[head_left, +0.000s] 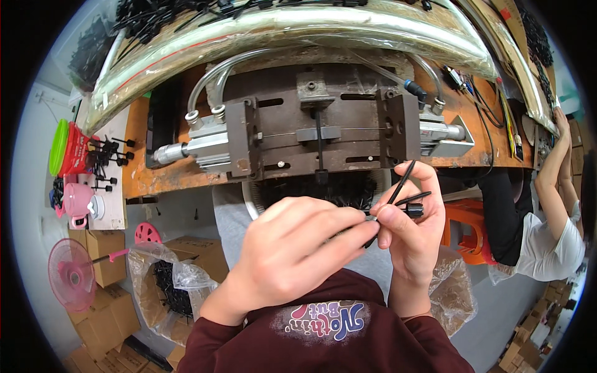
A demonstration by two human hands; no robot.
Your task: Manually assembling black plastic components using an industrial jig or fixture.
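Observation:
My right hand (pixel 413 230) pinches a few thin black plastic rods (pixel 403 183), one with a thick black knob at its end. From the left, my left hand (pixel 298 245) reaches across, its fingers closed at the lower ends of the rods. What its fingertips hold is partly hidden behind them. Just beyond my hands stands a brown metal fixture (pixel 280 158) with silver air cylinders (pixel 205 149) at its sides. A black knobbed rod (pixel 320 146) lies across its middle. Beneath the fixture, a light-rimmed basket (pixel 252 202) of black parts rests at my lap.
Clear air hoses (pixel 196 87) arch over the fixture on the wooden bench (pixel 180 180). Plastic-wrapped lengths (pixel 298 34) lie behind it. At left are a pink fan (pixel 71 273), cartons (pixel 109 320) and a bag of black parts (pixel 171 292). A co-worker (pixel 547 239) sits right, near an orange stool (pixel 466 227).

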